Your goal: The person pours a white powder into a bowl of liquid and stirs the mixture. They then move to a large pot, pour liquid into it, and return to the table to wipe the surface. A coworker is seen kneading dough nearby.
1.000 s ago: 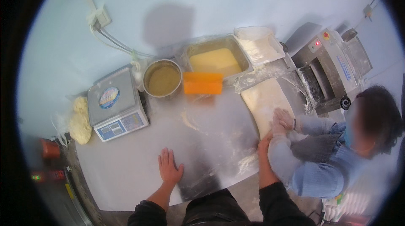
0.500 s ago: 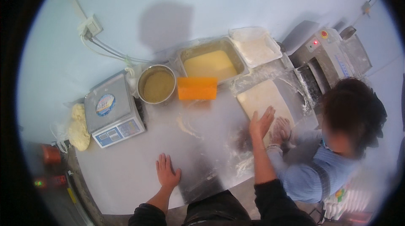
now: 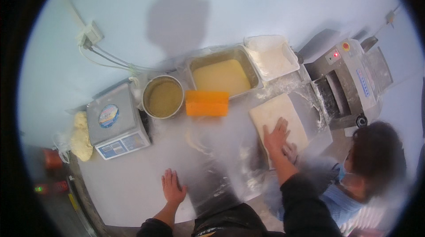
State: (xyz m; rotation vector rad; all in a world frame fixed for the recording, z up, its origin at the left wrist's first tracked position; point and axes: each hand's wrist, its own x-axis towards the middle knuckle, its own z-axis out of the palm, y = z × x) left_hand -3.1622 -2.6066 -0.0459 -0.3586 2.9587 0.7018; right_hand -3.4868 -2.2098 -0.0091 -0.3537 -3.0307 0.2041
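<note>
While the right hand [image 3: 276, 134] lay flat on the dough sheet [image 3: 279, 119], fingers spread and pinching nothing, the left hand [image 3: 172, 187] rested open, palm down, on the floured steel table [image 3: 133, 184], well apart from it. The sheet was a pale, flat rectangle lying on the table's right side, just in front of the dough-rolling machine [image 3: 349, 82]. A co-worker's hand [image 3: 291, 152] touched its near edge. It looked soft and limp, probably light but apt to stretch or tear, so it would best be lifted with flat palms slid under two edges rather than nipped at one corner; the flour should keep it from sticking.

Behind the sheet stood a rectangular metal pan [image 3: 223, 75] of smooth yellow batter or fat, a white tray [image 3: 271, 55] of flour, an orange plastic scraper block [image 3: 207, 103], a round pot [image 3: 163, 97] of brownish paste, a grey scale [image 3: 116, 122], and a lumpy dough piece [image 3: 81, 136].
</note>
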